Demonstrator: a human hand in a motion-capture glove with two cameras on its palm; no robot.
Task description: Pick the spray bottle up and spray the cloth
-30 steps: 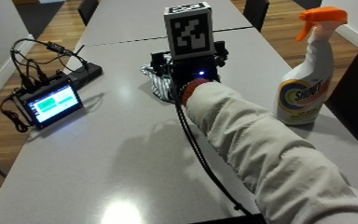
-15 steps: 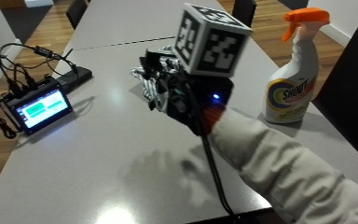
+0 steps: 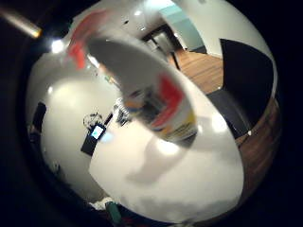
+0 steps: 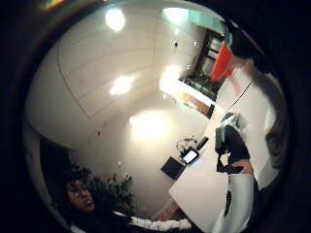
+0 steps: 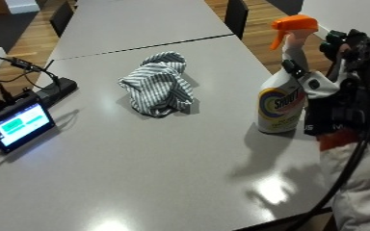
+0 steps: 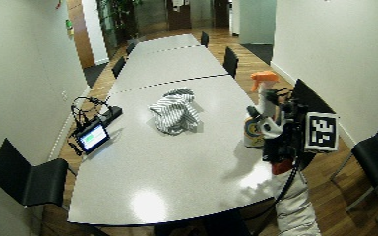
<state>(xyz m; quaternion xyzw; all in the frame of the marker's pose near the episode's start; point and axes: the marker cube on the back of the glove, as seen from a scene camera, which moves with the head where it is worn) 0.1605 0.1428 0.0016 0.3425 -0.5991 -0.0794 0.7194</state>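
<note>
Spray bottle, one: white plastic body, orange trigger head, standing upright on the grey tabletop near its right-hand edge. Label yellow, blue and red, reading "SHOUT" as far as it shows; smaller print too small to read. Contents cannot be seen through the body.

Gloved right hand, one: black glove, just beside the bottle on its outer side, level with the neck and body. Whether the fingers touch or curl round the bottle cannot be told from any view. In the little-finger-side palm view the bottle fills much of the picture, so it is close to the palm.

Cloth, one: grey-and-white striped, lying crumpled in a heap toward the middle of the tabletop, well apart from the bottle.

Small screen device, one: lit display, propped near the left edge, with black cables behind it.

Black chairs, several, round the tabletop.
</note>
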